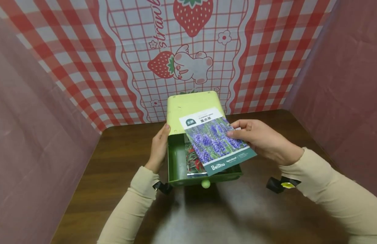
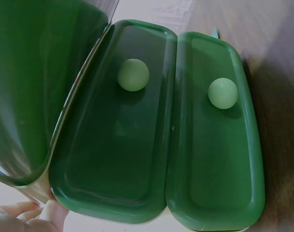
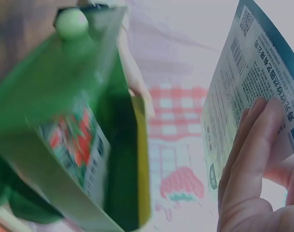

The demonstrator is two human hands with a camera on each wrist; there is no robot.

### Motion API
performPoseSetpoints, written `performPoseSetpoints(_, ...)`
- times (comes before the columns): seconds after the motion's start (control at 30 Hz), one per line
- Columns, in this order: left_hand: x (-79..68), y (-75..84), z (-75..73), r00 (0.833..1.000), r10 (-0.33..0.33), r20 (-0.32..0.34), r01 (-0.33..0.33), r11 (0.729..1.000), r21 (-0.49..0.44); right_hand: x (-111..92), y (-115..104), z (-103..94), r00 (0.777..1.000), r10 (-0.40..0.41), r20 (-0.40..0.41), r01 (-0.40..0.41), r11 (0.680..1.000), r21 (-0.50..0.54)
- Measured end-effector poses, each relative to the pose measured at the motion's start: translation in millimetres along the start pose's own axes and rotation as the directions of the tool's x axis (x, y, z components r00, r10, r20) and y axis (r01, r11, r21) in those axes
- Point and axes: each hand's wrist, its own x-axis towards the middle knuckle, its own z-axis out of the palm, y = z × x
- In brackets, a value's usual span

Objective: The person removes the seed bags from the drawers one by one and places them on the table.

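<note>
A small storage box with a pale yellow-green top (image 1: 191, 103) has its uppermost green drawer (image 1: 176, 161) pulled out toward me. In that drawer lies a seed packet with red flowers (image 1: 194, 164), partly covered from above. My right hand (image 1: 263, 139) pinches a lavender seed packet (image 1: 219, 144) by its right edge, tilted above the drawer. The right wrist view shows the packet's printed back (image 3: 251, 79), fingers laid along it. At the box's left side, my left hand (image 1: 158, 149) rests its fingers against the wall near the top corner.
Two closed green drawers with round knobs (image 2: 133, 75) sit below the pulled-out one. The brown wooden table (image 1: 115, 176) bears the box. A strawberry-print checked cloth (image 1: 84, 61) hangs behind it, and pink cloth walls (image 1: 325, 67) stand on both sides.
</note>
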Motion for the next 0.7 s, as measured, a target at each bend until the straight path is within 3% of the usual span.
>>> performPoseSetpoints(0.17,-0.8,0.6,0.3,1.000,0.002,0.004,-0.002,1.000,0.000,0.6,-7.9,-23.8,0.989,-0.031,-0.144,0.021,0.998,-0.066)
performPoseSetpoints(0.47,0.8,2.6,-0.3,1.000,-0.020,0.013,0.021,1.000,-0.012,12.7,-1.3,-68.7,0.937,-0.011,-0.349,0.013,1.000,0.005)
performPoseSetpoints(0.7,-21.9,38.1,1.1,0.999,-0.021,0.025,0.021,1.000,-0.001,30.7,18.8,-102.0,0.889,0.013,-0.458,0.007,0.999,0.044)
